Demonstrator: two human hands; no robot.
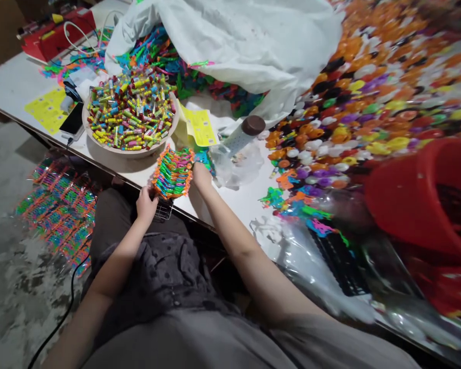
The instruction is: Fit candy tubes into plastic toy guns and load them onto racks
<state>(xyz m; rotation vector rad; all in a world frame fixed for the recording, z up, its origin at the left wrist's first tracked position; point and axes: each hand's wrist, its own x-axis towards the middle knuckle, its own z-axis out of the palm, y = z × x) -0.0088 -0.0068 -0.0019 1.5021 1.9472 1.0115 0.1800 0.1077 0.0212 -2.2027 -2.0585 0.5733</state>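
Observation:
A neat stack of small bright plastic figures (172,173), green, purple and blue with orange along its sides, is between my hands at the table's front edge. At its lower left corner, my left hand (146,204) has its fingers closed on it. My right hand (202,176) is closed at the stack's right side, its fingertips mostly hidden. Under the stack, a dark wire grid (163,209) shows. Blue plastic pieces (206,159) lie just beyond my right hand, beside a crumpled clear bag (236,166).
A round tub (130,149) full of small colourful tubes stands ahead left, near a phone (72,120). A brown-capped bottle (249,130) leans at centre. White sacking (249,41) covers more figures. A red bucket (403,195) and loose pieces fill the right. Packed bundles (59,210) lie on the floor.

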